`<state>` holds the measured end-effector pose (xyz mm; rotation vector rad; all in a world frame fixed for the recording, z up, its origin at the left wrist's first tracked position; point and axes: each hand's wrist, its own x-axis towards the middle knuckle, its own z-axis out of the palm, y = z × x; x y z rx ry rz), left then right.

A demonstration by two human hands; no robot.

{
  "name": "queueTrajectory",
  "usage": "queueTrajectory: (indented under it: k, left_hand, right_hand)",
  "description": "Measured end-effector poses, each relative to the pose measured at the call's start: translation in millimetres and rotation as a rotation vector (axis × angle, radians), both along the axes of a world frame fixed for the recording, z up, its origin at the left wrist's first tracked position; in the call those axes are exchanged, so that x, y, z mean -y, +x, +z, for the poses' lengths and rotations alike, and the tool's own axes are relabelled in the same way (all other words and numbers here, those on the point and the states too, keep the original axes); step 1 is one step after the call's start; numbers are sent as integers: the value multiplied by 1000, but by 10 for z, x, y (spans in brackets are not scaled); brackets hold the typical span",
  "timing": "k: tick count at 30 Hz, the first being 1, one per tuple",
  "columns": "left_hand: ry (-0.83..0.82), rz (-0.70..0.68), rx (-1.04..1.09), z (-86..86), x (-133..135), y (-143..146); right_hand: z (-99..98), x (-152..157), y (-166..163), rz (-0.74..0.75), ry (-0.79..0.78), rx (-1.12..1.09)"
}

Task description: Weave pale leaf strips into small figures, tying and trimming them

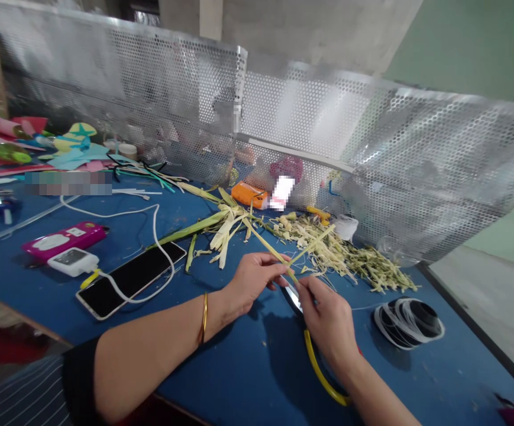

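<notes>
My left hand (252, 278), with a gold bangle at its wrist, pinches pale green leaf strips (263, 241) where two of them cross. My right hand (327, 313) is closed on the lower end of the same strips, close to the left fingertips. Beneath the right hand lie scissors (323, 378) with a yellow handle; the hand hides part of them. Beyond the hands are a bunch of dried leaves (225, 231) and a heap of shredded leaf bits (310, 236). A spool of white thread (410, 322) stands to the right.
A phone (135, 281), a white charger (73, 261) with a cable and a magenta box (64, 239) lie left on the blue table (230, 367). Coloured paper pieces (79, 154) and an orange packet (248, 194) are farther back. A perforated metal screen (172, 100) borders the back.
</notes>
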<state>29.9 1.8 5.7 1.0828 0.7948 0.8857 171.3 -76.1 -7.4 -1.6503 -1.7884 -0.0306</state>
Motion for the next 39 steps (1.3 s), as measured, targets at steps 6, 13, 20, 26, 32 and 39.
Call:
queueTrajectory:
  k: [6,13,20,26,32,39]
  left_hand:
    - [-83,-18,13,-29,-18,8]
    - [-156,-198,72,50,-41,-62]
    - [37,-82,-64,-18,11,4]
    - [37,-106,-75,-4,-17,-8]
    - [-86,-233,-7,48,-89,-77]
    - [-28,-142,-105,2,-84,-66]
  right_hand:
    - [-8,26,-64,105,-83,-173]
    - [-70,-4,-48,73,-126,-213]
    - [-40,37,-108,138,-47,-133]
    - [-1,81,-134,120,-9,-130]
    - [-24,44,-81,-5,-16,-130]
    - [11,13,-56,55,-135,-367]
